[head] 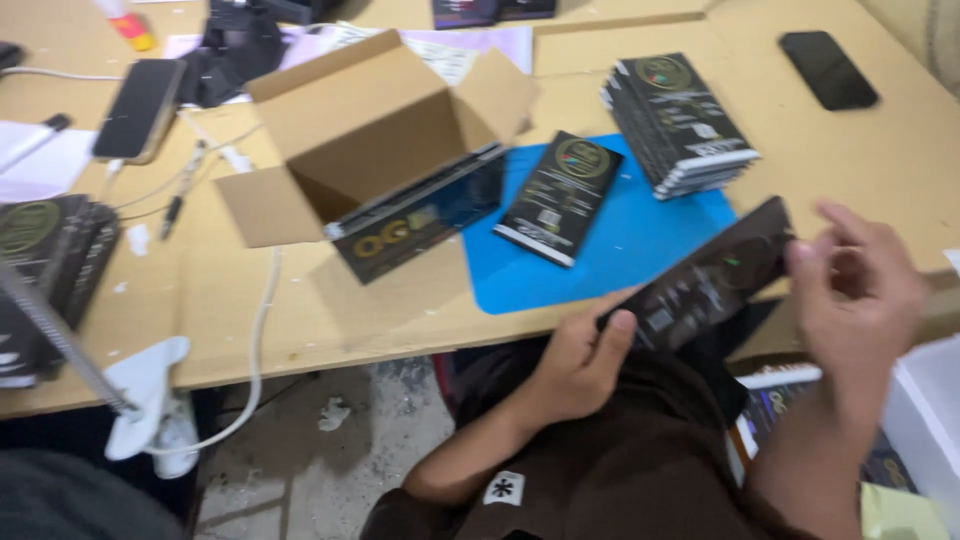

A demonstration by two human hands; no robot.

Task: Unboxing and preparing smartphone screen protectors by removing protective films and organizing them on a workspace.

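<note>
The left hand (pixel 580 365) grips the lower end of a black flat pack (pixel 705 280), thumb on top. The right hand (pixel 860 295) pinches the pack's upper end, at about two o'clock from the left, fingers loosely curled. The pack is blurred and hangs just off the counter (pixel 300 310) edge, above the person's lap.

At the counter's nine o'clock side lies a stack of black packs (pixel 50 260); a phone (pixel 138 108) lies beyond it at eleven. An open carton (pixel 370 130) lies tipped at centre, a black-and-gold box (pixel 420 215) jutting from its mouth. A blue mat (pixel 610 250) carries a single pack (pixel 560 195) and part of a second stack (pixel 680 125) at one o'clock. Another phone (pixel 828 68) lies at two.

The counter is pale wood; the floor (pixel 310 470) below is grey concrete.
</note>
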